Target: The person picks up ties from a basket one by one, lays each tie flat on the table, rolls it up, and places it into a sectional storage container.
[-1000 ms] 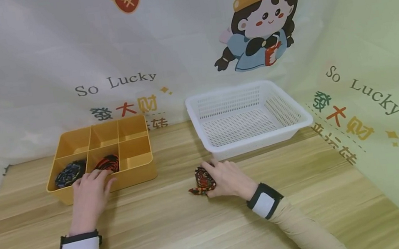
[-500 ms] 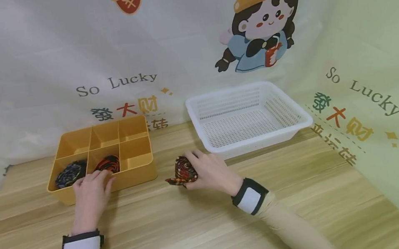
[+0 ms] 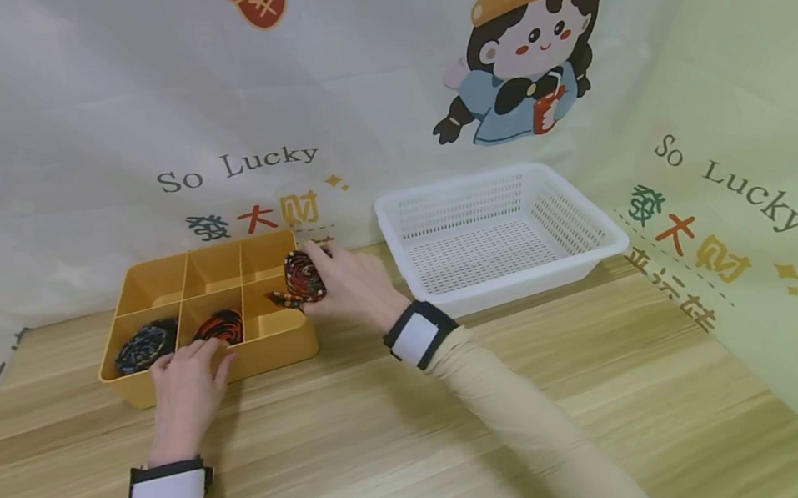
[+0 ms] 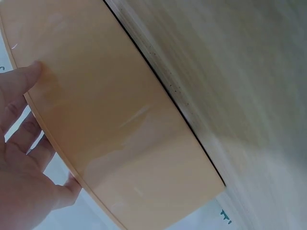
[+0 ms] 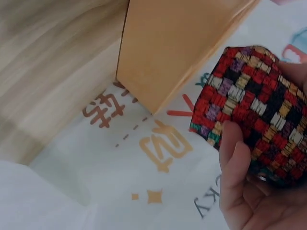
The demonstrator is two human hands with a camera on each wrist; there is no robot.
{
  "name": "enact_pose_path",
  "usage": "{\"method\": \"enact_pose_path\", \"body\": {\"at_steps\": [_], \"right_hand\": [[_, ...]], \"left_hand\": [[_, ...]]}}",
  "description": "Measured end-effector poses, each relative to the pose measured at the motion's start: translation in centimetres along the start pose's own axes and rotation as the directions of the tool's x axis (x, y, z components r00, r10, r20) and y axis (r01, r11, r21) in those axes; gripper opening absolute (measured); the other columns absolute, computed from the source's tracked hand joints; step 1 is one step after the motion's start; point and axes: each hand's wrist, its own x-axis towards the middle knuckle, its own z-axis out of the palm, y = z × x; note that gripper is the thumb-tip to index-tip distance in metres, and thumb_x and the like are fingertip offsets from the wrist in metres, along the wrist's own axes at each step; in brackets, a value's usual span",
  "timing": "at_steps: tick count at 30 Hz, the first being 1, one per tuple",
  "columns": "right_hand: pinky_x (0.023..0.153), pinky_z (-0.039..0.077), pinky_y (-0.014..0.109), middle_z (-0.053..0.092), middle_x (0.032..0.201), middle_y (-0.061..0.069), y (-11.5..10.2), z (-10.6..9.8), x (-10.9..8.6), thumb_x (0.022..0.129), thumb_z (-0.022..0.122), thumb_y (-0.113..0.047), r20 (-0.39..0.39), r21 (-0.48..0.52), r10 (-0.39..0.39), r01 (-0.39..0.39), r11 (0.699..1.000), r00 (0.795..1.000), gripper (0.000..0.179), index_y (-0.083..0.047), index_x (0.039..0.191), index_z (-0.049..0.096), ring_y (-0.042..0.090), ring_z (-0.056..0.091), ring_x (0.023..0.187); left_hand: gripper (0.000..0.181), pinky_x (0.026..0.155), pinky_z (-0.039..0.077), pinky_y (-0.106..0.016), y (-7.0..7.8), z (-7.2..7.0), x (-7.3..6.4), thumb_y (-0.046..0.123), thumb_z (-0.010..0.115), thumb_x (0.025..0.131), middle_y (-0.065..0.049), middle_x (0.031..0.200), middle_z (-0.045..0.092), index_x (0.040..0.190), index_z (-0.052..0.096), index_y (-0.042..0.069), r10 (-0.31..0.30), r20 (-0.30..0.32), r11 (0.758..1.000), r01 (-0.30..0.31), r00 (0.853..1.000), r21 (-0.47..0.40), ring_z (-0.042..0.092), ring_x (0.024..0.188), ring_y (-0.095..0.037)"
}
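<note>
A rolled-up necktie (image 3: 303, 276) in a red, black and cream check, its pointed end sticking out, is gripped by my right hand (image 3: 354, 283). It is over the right side of the yellow divided box (image 3: 279, 346), overlapping the right-hand compartments. The right wrist view shows the necktie's woven side (image 5: 254, 105) between thumb and fingers. My left hand (image 3: 187, 384) holds the box's front rim, as the left wrist view shows with digits on both sides of the wall (image 4: 110, 120). Inside the front row lie a dark blue roll (image 3: 147, 346) at left and a red-and-black roll (image 3: 224, 327) in the middle.
A white perforated basket (image 3: 444, 307) stands to the right of the box, near the back of the wooden table (image 3: 366, 455). A printed cloth (image 3: 376, 75) hangs behind and along the right side.
My right hand has carried the rolled necktie left and away from me, from the table before the basket to over the box's right side. The left hand keeps its place on the rim.
</note>
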Motion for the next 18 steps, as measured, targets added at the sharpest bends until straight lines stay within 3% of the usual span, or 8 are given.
{"method": "enact_pose_path", "body": {"at_steps": [5,10,18], "right_hand": [[0.061,0.054,0.031,0.06,0.12,0.009,-1.5,0.9,2.1,0.076,0.07,-0.056,0.046,-0.002,0.091,-0.091,0.996,0.995,0.084,-0.018,0.142,0.034,0.022,0.066,0.084],[0.056,0.051,0.03,0.061,0.114,0.009,-3.0,2.3,3.5,0.073,0.073,-0.057,0.023,-0.052,0.134,-0.132,0.99,0.991,0.08,-0.021,0.137,0.04,0.019,0.065,0.076],[0.066,0.056,0.032,0.057,0.124,0.006,-5.5,3.1,4.5,0.071,0.075,-0.057,0.064,-0.152,0.05,-0.039,0.988,0.997,0.08,-0.029,0.137,0.04,0.021,0.066,0.088]], "left_hand": [[0.014,0.086,0.033,-0.06,-0.1,0.2,0.0,0.01,0.07,0.083,-0.02,0.088,0.068,0.092,0.065,0.001,0.007,-0.008,1.0,-0.007,1.0,0.002,0.062,0.085,-0.041],[0.014,0.085,0.033,-0.06,-0.2,0.3,0.0,0.011,0.071,0.083,-0.019,0.086,0.067,0.09,0.064,0.001,0.014,-0.018,1.0,-0.013,1.0,0.009,0.062,0.083,-0.04],[0.014,0.085,0.033,-0.06,-0.1,0.4,0.1,0.011,0.071,0.082,-0.019,0.084,0.067,0.091,0.064,0.001,0.01,-0.021,1.0,-0.01,1.0,0.01,0.062,0.083,-0.04]]}}
